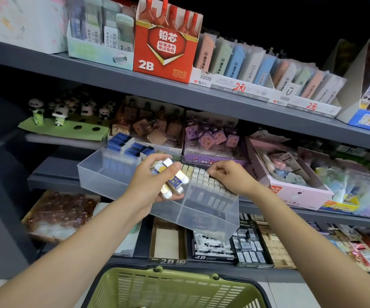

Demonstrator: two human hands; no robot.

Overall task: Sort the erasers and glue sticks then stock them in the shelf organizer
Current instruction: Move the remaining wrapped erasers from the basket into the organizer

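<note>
Erasers [172, 179], white with blue-and-yellow sleeves, are bundled in the left hand [151, 184]; its grip is closed around several of them, thumb across the top, and the bundle sits over the middle of the clear shelf organizer [208, 215]; the organizer stands on the middle shelf [46, 176] and tilts forward over the shelf's front edge; its left rear compartment carries blue-sleeved erasers [128, 146] standing upright; its left front compartment shows only bare plastic; to the right of the central divider, rows of pale eraser ends [204, 177] fill the compartment; the right hand [230, 177] rests on those rows with fingers curled, fingertips [213, 173] touching the eraser tops; whether its grip pinches one eraser cannot be told; on the upper shelf, a red 2B lead box [165, 50] stands left of pastel refill packs [257, 65]; right of the organizer lies a pink display box [291, 181]; below, at the frame's lower edge, a green basket [177, 290] sits between the forearms.
</note>
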